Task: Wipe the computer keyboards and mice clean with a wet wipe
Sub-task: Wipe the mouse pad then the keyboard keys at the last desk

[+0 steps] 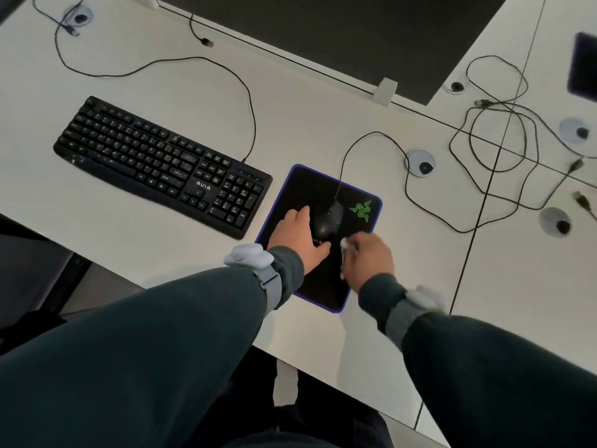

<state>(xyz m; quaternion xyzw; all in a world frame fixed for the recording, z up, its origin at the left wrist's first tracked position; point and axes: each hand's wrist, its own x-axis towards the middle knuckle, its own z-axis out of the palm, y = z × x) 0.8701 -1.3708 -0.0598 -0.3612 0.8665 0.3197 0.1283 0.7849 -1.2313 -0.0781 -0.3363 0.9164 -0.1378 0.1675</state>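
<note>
A black wired mouse (328, 219) sits on a black mouse pad (307, 185) with a purple border and a green logo. My left hand (298, 240) rests against the mouse's left side, thumb under its near end, gripping it. My right hand (368, 257) is just right of the mouse, closed around a crumpled white wet wipe (345, 245); the hand looks motion-blurred. A black full-size keyboard (161, 163) lies to the left on the white desk (161, 247), untouched.
A dark monitor (339, 37) stands at the back. Loose black cables (497, 140) coil over the desk at right, near round cable grommets (420, 163). Another dark pad (584, 66) shows at the far right edge. The desk's front edge runs close to my arms.
</note>
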